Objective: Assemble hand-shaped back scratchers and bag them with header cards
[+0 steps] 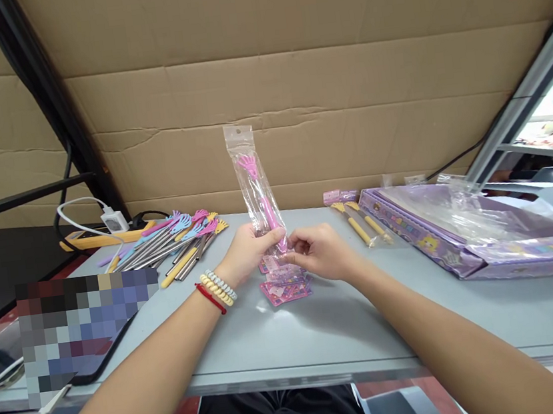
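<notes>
The left hand (pixel 247 251) is grasping a glossy, wrinkled clear bag (pixel 249 193), enclosing a slender pink hand-tipped stick (pixel 270 214); the right hand (pixel 322 248) is pinching the bag's lower end.

Two bare forearms slant inward from the lower corners, the left forearm (pixel 160 369) rising to the right and the right forearm (pixel 437 328) rising to the left, so that both hands meet near the middle, almost touching. The left hand (pixel 249 249) carries on nearly in line with its wrist (pixel 227 277), its thumb (pixel 271 238) stretched out to the right in a closed grip, most of its fingers hidden from sight. The right hand (pixel 320 252) sits just beside it, knuckles up, index finger (pixel 300 233) bent, thumb (pixel 297 259) pointing left beneath it in a pinching pose
</notes>
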